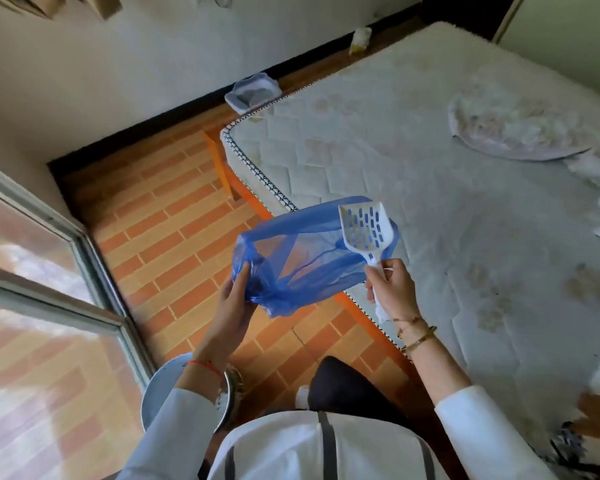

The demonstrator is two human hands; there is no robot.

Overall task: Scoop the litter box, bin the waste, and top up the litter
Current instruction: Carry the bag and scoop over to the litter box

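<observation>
A translucent blue plastic bag [298, 258] hangs stretched between my two hands above the brick floor. My left hand [234, 299] grips the bag's bunched left side. My right hand [392, 289] holds the handle of a white slotted litter scoop [366, 230] together with the bag's right edge; the scoop's head points up and away and looks empty. A pale round basin [160, 389], perhaps the litter box, shows partly under my left forearm at the lower left. Its contents are hidden.
A bare quilted mattress [430, 174] on an orange frame fills the right side. A round pet cushion [513, 129] lies on it. A white-and-blue container [252, 93] sits by the far wall. A glass sliding door [49, 271] runs along the left.
</observation>
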